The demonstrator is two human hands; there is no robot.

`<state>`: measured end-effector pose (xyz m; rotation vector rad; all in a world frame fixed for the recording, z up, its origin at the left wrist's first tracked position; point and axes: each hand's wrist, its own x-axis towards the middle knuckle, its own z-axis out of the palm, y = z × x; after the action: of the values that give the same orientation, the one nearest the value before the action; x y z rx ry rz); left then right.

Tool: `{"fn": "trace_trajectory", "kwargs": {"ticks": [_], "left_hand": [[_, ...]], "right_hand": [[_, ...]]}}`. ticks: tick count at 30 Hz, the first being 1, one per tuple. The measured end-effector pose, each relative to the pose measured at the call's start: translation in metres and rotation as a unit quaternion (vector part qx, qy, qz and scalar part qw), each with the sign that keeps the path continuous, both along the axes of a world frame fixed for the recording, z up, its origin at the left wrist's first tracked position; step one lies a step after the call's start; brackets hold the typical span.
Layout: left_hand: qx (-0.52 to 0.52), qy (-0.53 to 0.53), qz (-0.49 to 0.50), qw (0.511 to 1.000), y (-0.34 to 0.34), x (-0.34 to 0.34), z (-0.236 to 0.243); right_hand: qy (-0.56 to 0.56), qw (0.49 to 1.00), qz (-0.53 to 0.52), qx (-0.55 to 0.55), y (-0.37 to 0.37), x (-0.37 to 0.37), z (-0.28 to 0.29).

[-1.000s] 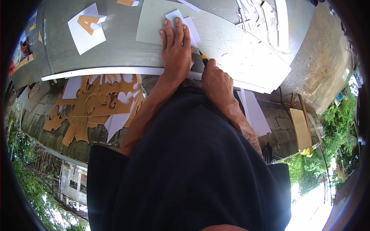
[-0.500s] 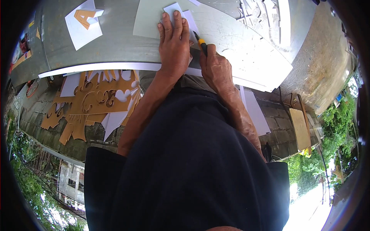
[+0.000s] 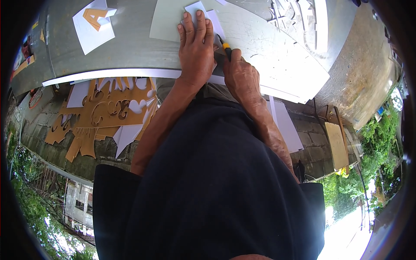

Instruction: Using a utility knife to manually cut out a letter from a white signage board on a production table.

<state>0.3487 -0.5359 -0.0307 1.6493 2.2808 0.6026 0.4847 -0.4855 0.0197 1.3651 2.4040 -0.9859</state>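
My left hand (image 3: 195,56) lies with fingers stretched flat over a small white board piece (image 3: 193,8), pressing it onto a large pale sheet (image 3: 260,39) on the grey work surface (image 3: 125,52). A second lilac-white strip (image 3: 216,24) shows beside that piece. My right hand (image 3: 242,76) is closed on a yellow-and-black utility knife (image 3: 226,47), its tip at the piece's right edge, close to my left fingers. A white square (image 3: 93,41) with a tan letter-shaped cutout (image 3: 94,17) lies to the left. A long white strip (image 3: 108,72) runs along the near edge.
Beneath the near edge are stacked brown and white cut-out boards (image 3: 108,117) on blocks. White offcuts (image 3: 320,30) lie at the back right, a white panel (image 3: 286,125) and a wooden board (image 3: 334,143) stand lower right. Greenery surrounds the area.
Both hands, the knife and the piece sit higher in the picture than a second ago, as does the work surface. The knife tip has moved up along the piece's right edge.
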Motion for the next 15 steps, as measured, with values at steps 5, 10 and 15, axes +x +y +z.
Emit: {"fn": "trace_trajectory", "kwargs": {"ticks": [5,10,15], "left_hand": [[0.0,0.001,-0.001,1.0,0.0,0.001,-0.002],[0.013,0.023,0.001,1.0,0.001,0.001,-0.004],[-0.004,0.01,0.006,1.0,0.003,0.003,-0.002]], "right_hand": [[-0.035,0.999,0.019,0.026,-0.002,-0.01,0.005],[-0.054,0.998,0.018,-0.004,0.006,-0.019,0.016],[-0.061,0.997,0.006,-0.039,0.004,-0.014,0.022]]}}
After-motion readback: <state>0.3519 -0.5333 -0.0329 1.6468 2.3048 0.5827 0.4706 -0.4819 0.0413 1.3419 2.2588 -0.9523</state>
